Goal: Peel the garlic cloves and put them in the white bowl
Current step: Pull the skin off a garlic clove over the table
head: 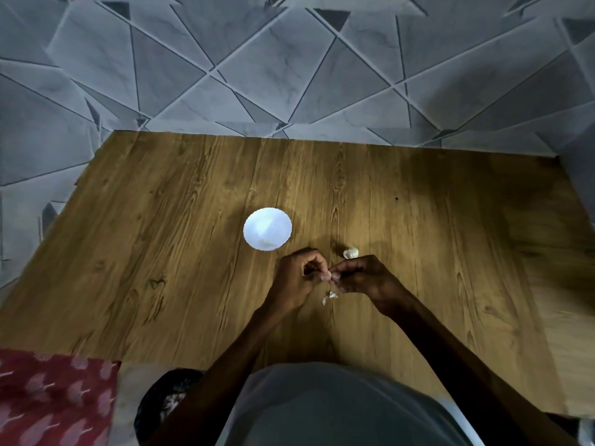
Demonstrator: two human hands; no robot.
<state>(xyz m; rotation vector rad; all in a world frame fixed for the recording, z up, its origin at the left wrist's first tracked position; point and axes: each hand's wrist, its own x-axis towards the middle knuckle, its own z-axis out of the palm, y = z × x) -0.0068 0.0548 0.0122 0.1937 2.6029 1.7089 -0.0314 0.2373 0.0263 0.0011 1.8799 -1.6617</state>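
My left hand (297,278) and my right hand (363,278) meet fingertip to fingertip above the wooden table (161,252). Both pinch one small garlic clove (330,272), of which only a pale sliver shows between the fingers. A white bowl (267,229) with a scalloped rim stands just beyond and left of my left hand; a small pale piece lies near its front inside. A few unpeeled garlic cloves (351,253) lie together on the table just behind my right hand. Bits of papery peel (331,296) lie under the hands.
The table's far edge (322,140) meets a grey patterned floor. A red patterned cloth (54,397) lies at the near left corner, with a dark round object (167,400) beside it. The table's right side is in shadow.
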